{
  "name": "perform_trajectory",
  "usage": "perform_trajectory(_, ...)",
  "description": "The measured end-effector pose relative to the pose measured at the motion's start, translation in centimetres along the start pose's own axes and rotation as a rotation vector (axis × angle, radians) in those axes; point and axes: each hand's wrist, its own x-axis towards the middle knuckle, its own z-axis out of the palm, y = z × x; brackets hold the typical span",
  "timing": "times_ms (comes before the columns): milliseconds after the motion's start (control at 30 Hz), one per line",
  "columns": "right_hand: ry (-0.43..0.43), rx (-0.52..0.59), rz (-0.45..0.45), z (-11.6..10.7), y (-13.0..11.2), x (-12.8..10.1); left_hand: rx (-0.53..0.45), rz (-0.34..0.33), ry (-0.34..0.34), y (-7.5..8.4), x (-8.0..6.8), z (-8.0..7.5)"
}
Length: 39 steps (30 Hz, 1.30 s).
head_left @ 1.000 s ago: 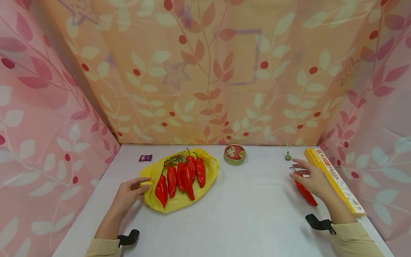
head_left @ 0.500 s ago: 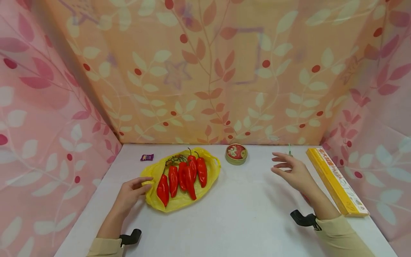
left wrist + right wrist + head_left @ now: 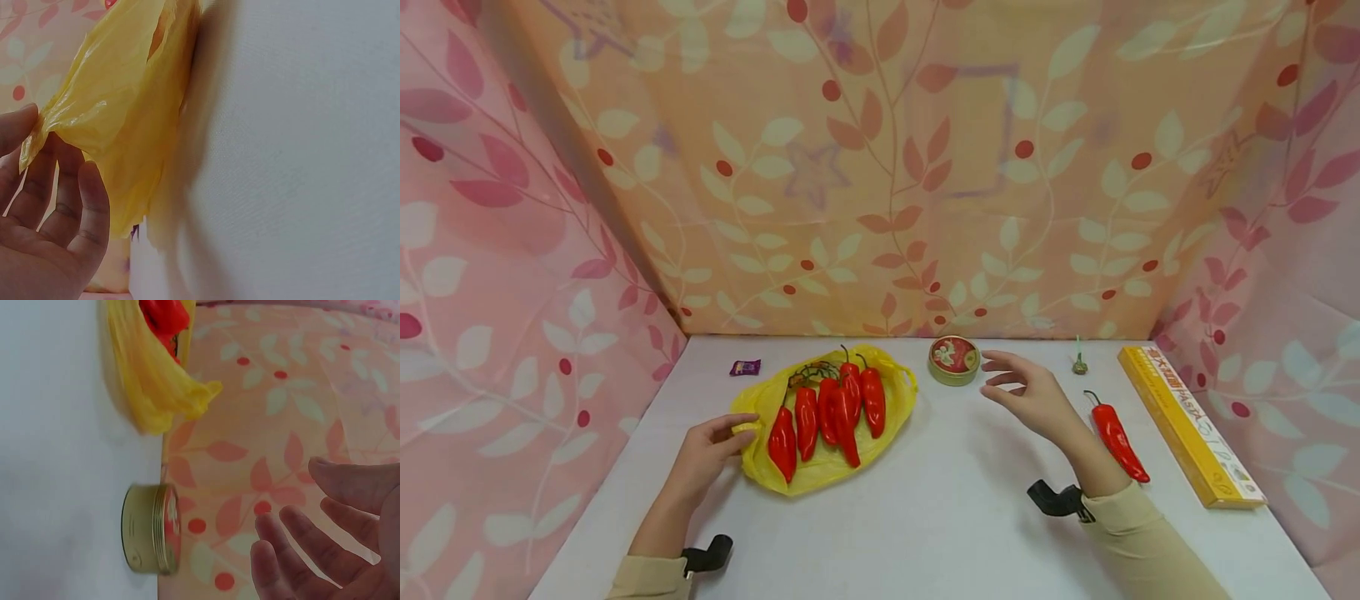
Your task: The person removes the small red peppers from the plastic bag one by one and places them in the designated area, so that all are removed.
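Fingers and thumb of the left hand point(image 3: 703, 457) pinch the near-left edge of the crinkled yellow plastic bag point(image 3: 820, 471); the left wrist view shows a fold of that bag point(image 3: 94, 119) caught between thumb and fingertips. The bag lies spread on the white table point(image 3: 925, 517), left of centre, with a cluster of glossy red chilli peppers point(image 3: 827, 410) lying on it. The right hand point(image 3: 1033, 396) hovers above the table with its fingers spread and relaxed, holding nothing, just right of the round gold tin with a red lid point(image 3: 953, 360); the right wrist view shows the tin point(image 3: 150, 528) and the bag's handle point(image 3: 187, 394) beyond those loose fingers point(image 3: 300, 550). A single red chilli pepper point(image 3: 1118, 437) lies right of that hand, beside a long yellow pasta box point(image 3: 1187, 425). A small green-stemmed object point(image 3: 1079, 362) sits near the back, and a small purple wrapped sweet point(image 3: 745, 367) lies back left.
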Motion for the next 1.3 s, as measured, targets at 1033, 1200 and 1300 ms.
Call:
perform_trajectory(1033, -0.198, 0.265, -0.05, 12.7, -4.7, 8.3, 0.029, -0.004, 0.01, 0.4, -0.5, 0.0)
perform_trajectory(1200, -0.232, 0.234, -0.027, 15.0, -4.3, 8.9, 0.016, -0.009, 0.006, 0.4, -0.6, 0.0)
perform_trajectory(1300, -0.221, 0.194, 0.009, 15.8, -4.1, 8.9, 0.019, -0.009, 0.006, 0.4, -0.6, 0.0)
